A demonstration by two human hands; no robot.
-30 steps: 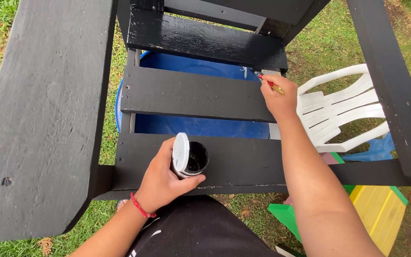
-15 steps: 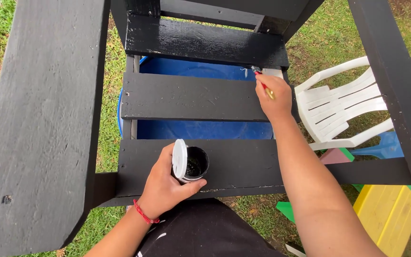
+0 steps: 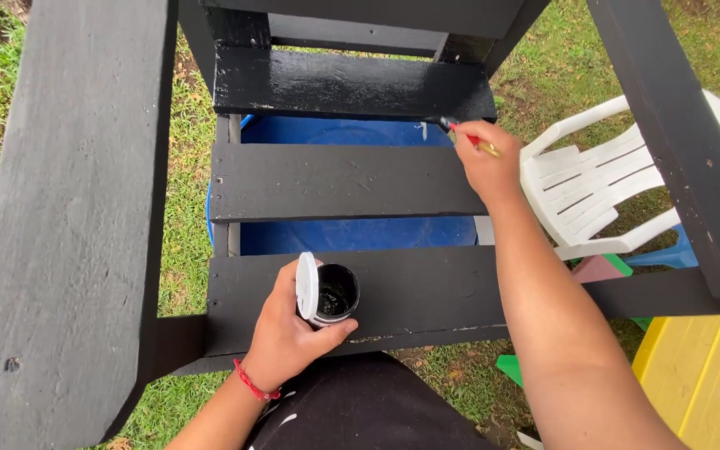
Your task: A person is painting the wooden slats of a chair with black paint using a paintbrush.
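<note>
Blue barrel (image 3: 343, 133) mostly behind slats (image 3: 343, 182)

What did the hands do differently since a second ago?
The right hand moved its thin red-handled paintbrush up from the middle black wooden slat to the corner of the glossy top slat. The left hand still holds the small black paint cup with its white lid.

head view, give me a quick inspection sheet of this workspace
surface: black wooden slats; the far slat looks glossy.
job's things: small pot of black paint with white lid open; thin brush, tip at the far slat's right end.
clutter: nothing seen on the slats.
grippers: left hand holds the pot; right hand holds the brush.
cables: nothing seen.
surroundings: blue barrel beneath, white plastic chair, yellow plastic piece, grass.
</note>
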